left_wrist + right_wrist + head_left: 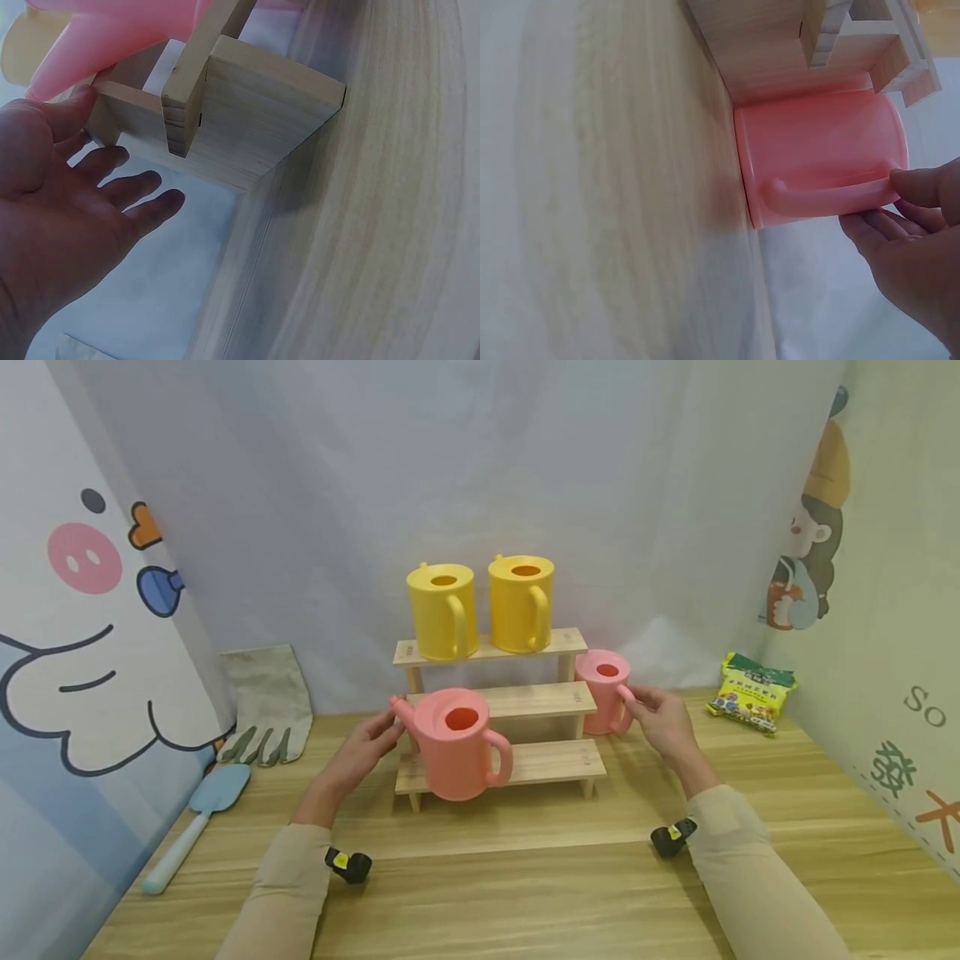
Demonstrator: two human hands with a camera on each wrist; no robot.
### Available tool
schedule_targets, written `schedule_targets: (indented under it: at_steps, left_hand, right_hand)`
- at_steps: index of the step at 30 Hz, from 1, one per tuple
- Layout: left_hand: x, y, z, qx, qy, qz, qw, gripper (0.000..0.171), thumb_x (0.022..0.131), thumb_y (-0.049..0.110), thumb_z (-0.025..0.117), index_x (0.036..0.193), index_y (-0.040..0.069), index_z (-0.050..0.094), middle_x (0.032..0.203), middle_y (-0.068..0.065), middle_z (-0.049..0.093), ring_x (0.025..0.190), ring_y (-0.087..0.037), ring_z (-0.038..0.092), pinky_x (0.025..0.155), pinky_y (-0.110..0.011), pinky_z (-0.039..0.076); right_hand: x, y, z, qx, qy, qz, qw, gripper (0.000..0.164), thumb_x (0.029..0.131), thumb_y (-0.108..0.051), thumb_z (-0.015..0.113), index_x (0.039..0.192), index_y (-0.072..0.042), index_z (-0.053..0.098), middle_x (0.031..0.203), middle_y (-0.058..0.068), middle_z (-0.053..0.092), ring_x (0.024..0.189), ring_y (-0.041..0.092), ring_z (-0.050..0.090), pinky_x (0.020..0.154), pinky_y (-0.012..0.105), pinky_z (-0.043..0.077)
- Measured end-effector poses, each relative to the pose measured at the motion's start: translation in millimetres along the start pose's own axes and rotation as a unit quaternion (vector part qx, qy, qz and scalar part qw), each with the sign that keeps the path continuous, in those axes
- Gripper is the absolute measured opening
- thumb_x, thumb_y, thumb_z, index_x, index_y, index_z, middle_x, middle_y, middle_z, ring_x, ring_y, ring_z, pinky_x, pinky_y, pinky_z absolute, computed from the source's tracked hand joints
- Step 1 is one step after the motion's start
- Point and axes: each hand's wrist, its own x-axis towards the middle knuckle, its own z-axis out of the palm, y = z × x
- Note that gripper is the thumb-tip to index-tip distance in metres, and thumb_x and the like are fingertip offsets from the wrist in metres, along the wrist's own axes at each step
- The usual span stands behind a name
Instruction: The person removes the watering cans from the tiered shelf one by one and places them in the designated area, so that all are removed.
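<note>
A pink watering can (pixel 452 752) is at the lowest step of the wooden tiered stand (pixel 551 760), its spout pointing left. Beside the spout tip is my left hand (pixel 365 747), fingers extended and spread in the left wrist view; whether the thumb touches the spout is unclear. My right hand (pixel 663 722) pinches the upper handle of a second pink watering can (pixel 817 150), which stands upright on the table behind the stand's right end. Two yellow watering cans (pixel 444 618) stand on the top step, handles toward me.
To the left lie a grey work glove (pixel 270 693) and a light-blue hand trowel (pixel 198 818). A yellow-green packet (pixel 753 693) sits at the back right. Curtains (pixel 480 460) enclose the wooden table (pixel 510 893) at the back and both sides.
</note>
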Motion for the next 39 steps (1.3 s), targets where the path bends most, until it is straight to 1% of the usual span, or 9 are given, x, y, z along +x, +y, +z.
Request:
schedule_targets:
  at_steps: [6, 11, 15, 17, 22, 26, 29, 34, 39]
  left_hand:
    - [1.1, 1.1, 1.4, 0.001, 0.0, 0.001, 1.0, 0.059, 0.109, 0.029, 0.046, 0.158, 0.004, 0.026, 0.165, -0.013, 0.017, 0.151, -0.031, 0.015, 0.117, -0.054, 0.024]
    - [1.3, 3.5, 2.9, 0.006, -0.003, 0.004, 1.0, 0.059, 0.109, 0.03, 0.046, 0.159, 0.007, 0.025, 0.165, -0.01, 0.016, 0.151, -0.029, 0.014, 0.117, -0.054, 0.025]
    - [1.4, 3.9, 2.8, 0.004, -0.003, 0.004, 1.0, 0.058, 0.109, 0.029, 0.045, 0.159, 0.006, 0.025, 0.165, -0.011, 0.016, 0.151, -0.03, 0.013, 0.117, -0.055, 0.025]
    - [1.4, 3.4, 2.5, 0.004, -0.004, 0.004, 1.0, 0.058, 0.109, 0.028, 0.045, 0.159, 0.005, 0.025, 0.165, -0.013, 0.015, 0.151, -0.031, 0.013, 0.117, -0.056, 0.024]
    - [0.9, 1.7, 1.5, 0.003, -0.002, 0.002, 1.0, 0.058, 0.109, 0.027, 0.045, 0.158, 0.004, 0.025, 0.165, -0.014, 0.016, 0.151, -0.032, 0.013, 0.118, -0.056, 0.023]
    - [0.8, 1.2, 1.3, 0.001, -0.005, 0.004, 1.0, 0.058, 0.109, 0.027, 0.044, 0.158, 0.003, 0.024, 0.165, -0.015, 0.016, 0.151, -0.033, 0.013, 0.117, -0.056, 0.023]
    - [1.2, 1.3, 1.3, 0.0, -0.009, 0.004, 0.9999, 0.059, 0.109, 0.028, 0.044, 0.159, 0.003, 0.023, 0.165, -0.016, 0.015, 0.151, -0.034, 0.013, 0.117, -0.057, 0.023]
    - [1.7, 0.4, 1.6, -0.007, -0.015, 0.005, 0.9999, 0.059, 0.109, 0.03, 0.043, 0.159, 0.006, 0.024, 0.165, -0.015, 0.014, 0.151, -0.034, 0.013, 0.116, -0.061, 0.023]
    - [1.7, -0.7, 2.0, -0.007, -0.016, 0.004, 0.9998, 0.057, 0.109, 0.03, 0.043, 0.159, 0.008, 0.025, 0.165, -0.014, 0.016, 0.15, -0.034, 0.015, 0.116, -0.062, 0.023]
  right_hand:
    - [0, -3, -3, -0.004, 0.002, -0.001, 1.0, 0.052, 0.103, -0.031, 0.06, 0.137, 0.008, 0.056, 0.139, 0.028, 0.054, 0.131, 0.042, 0.049, 0.107, 0.054, 0.042]
    - [-2, -11, -14, 0.0, 0.033, 0.007, 0.999, 0.05, 0.101, -0.024, 0.06, 0.138, 0.008, 0.054, 0.139, 0.027, 0.055, 0.13, 0.04, 0.051, 0.107, 0.052, 0.042]
    - [-4, -25, -19, 0.014, 0.058, -0.022, 0.998, 0.049, 0.1, -0.026, 0.061, 0.138, 0.006, 0.055, 0.138, 0.024, 0.057, 0.128, 0.035, 0.054, 0.107, 0.049, 0.043]
    - [-7, -37, -19, 0.026, 0.061, -0.043, 0.997, 0.05, 0.1, -0.028, 0.063, 0.138, 0.005, 0.056, 0.138, 0.022, 0.058, 0.128, 0.033, 0.055, 0.107, 0.047, 0.044]
    - [-20, -69, -13, 0.037, 0.048, -0.101, 0.993, 0.051, 0.098, -0.031, 0.067, 0.138, 0.0, 0.058, 0.137, 0.016, 0.059, 0.128, 0.03, 0.056, 0.105, 0.039, 0.047]
    - [-29, -87, -7, 0.058, 0.042, -0.156, 0.985, 0.045, 0.096, -0.023, 0.071, 0.132, 0.003, 0.061, 0.132, 0.016, 0.063, 0.125, 0.032, 0.057, 0.103, 0.032, 0.048]
    - [-35, -96, -1, 0.076, 0.03, -0.183, 0.98, 0.041, 0.095, -0.017, 0.071, 0.129, 0.005, 0.062, 0.129, 0.018, 0.064, 0.123, 0.032, 0.058, 0.105, 0.033, 0.046]
    - [-42, -103, 12, 0.095, -0.009, -0.193, 0.977, 0.041, 0.094, -0.012, 0.072, 0.13, 0.006, 0.06, 0.126, 0.019, 0.066, 0.119, 0.026, 0.061, 0.106, 0.039, 0.046]
    - [-53, -112, 35, 0.082, -0.051, -0.221, 0.97, 0.041, 0.09, -0.006, 0.076, 0.127, 0.005, 0.062, 0.116, 0.016, 0.07, 0.114, 0.026, 0.065, 0.102, 0.04, 0.049]
